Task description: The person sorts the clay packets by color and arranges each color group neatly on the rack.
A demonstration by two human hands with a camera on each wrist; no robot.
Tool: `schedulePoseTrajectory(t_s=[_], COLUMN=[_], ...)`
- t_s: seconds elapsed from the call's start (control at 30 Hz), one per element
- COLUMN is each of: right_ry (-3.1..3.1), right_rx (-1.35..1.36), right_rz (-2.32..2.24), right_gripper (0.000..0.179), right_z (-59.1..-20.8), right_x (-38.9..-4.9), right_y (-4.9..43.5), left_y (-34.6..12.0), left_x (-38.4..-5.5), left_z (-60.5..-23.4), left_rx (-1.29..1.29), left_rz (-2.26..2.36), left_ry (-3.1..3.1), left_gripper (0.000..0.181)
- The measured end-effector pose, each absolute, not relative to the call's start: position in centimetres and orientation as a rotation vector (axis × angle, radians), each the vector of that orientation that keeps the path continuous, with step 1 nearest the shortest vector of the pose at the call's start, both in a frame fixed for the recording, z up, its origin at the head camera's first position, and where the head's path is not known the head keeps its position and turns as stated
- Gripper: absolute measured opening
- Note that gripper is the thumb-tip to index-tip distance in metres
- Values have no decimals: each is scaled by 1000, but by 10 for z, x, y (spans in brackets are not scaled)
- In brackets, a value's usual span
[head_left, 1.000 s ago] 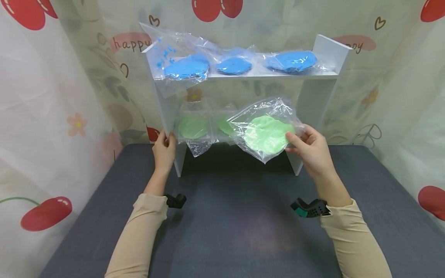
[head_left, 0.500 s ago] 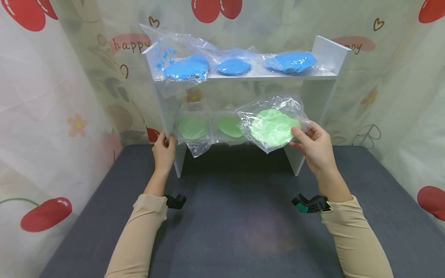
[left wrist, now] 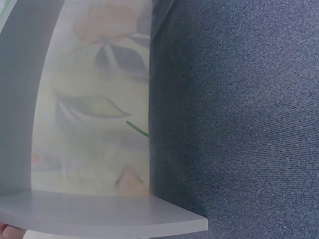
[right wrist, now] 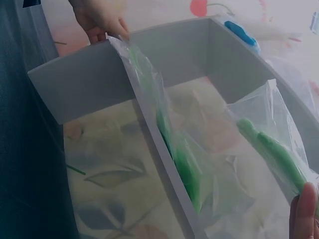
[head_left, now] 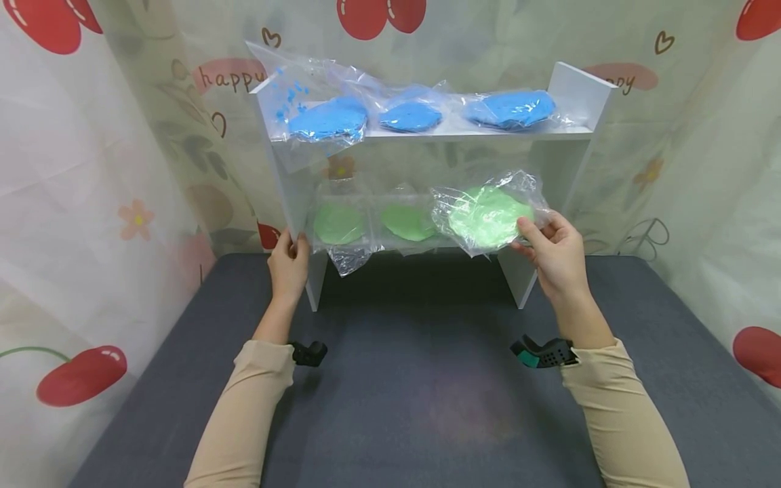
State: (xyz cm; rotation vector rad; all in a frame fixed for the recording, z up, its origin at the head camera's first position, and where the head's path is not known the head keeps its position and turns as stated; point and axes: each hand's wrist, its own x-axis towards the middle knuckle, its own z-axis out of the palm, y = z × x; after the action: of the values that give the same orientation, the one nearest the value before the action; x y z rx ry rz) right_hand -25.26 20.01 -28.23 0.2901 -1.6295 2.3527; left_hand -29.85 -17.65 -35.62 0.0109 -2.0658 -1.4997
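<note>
My right hand [head_left: 556,264] pinches the right edge of a clear plastic bag [head_left: 487,215] holding a flat, clay-like green lump. The bag is raised and tilted in front of the lower level of a white two-level shelf [head_left: 476,135]. In the right wrist view, the held bag [right wrist: 269,144] is apart from the lower board. My left hand [head_left: 288,268] grips the shelf's left side panel, thumb and fingers on either side. Two more bagged green lumps, one left [head_left: 339,224] and one middle [head_left: 407,222], lie on the lower board. The left wrist view barely shows fingertips [left wrist: 11,232].
On the upper board lie bagged blue lumps: left [head_left: 329,120], middle [head_left: 410,116] and right [head_left: 511,108]. The shelf stands on a dark grey table [head_left: 415,393]. Printed curtains [head_left: 152,169] hang behind and at both sides.
My right hand has moved the green bag to the right, towards the shelf's right side, uncovering the middle green lump. The bag rose slightly and now tilts flatter. My left hand has stayed put.
</note>
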Motion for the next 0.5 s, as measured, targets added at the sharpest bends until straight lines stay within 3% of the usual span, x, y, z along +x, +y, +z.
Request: schedulePoseTrajectory(t_s=[0.5], right_ry=[-1439], right_rx=[78], right_rz=[2362], right_gripper=[18], right_z=[-282], right_x=[-265], right_y=[194], left_y=[-177], left_x=[-299], left_z=[-357], left_rx=[21], left_rz=[-1497], left_ry=[-2062], left_gripper=[33])
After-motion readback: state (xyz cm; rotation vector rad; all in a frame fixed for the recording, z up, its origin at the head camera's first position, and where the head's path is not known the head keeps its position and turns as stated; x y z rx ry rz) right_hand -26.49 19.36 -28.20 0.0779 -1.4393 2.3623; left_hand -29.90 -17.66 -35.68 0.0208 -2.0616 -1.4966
